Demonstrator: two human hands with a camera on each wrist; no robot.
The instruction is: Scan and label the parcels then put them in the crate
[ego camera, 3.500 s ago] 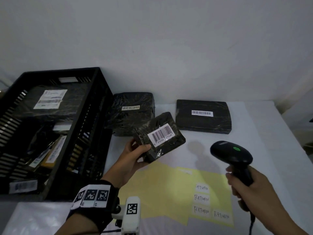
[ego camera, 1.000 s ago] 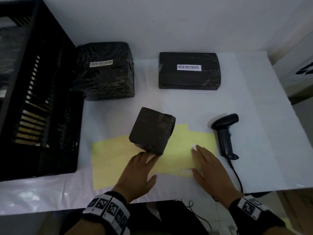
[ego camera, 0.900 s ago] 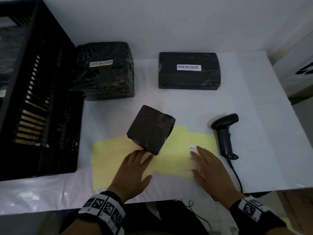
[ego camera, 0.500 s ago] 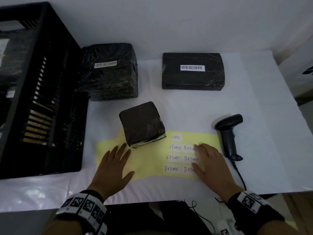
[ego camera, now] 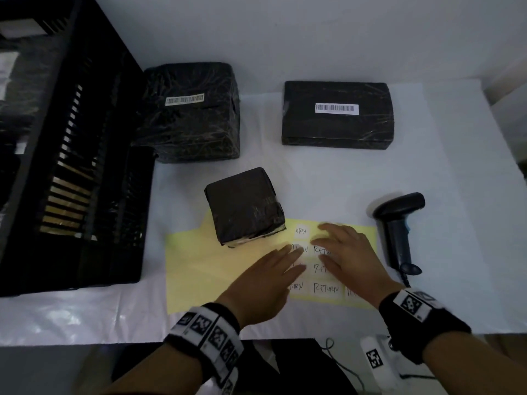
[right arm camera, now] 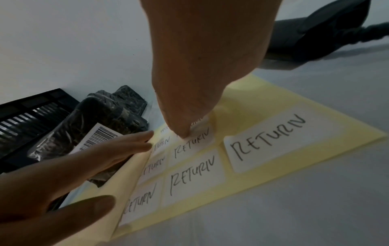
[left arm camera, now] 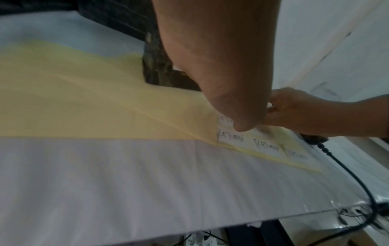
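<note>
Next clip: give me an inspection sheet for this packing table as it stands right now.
Surface: white plastic-covered table.
Job's things: small black wrapped parcel on yellow label sheet; two larger black parcels behind; black slatted crate at left; black handheld scanner lying at right.
Clutter: nothing seen.
Hands: left hand flat on sheet; right hand fingering a RETURN label.
Cables: scanner cable runs off the table edge.
Surroundings: white wall.
</note>
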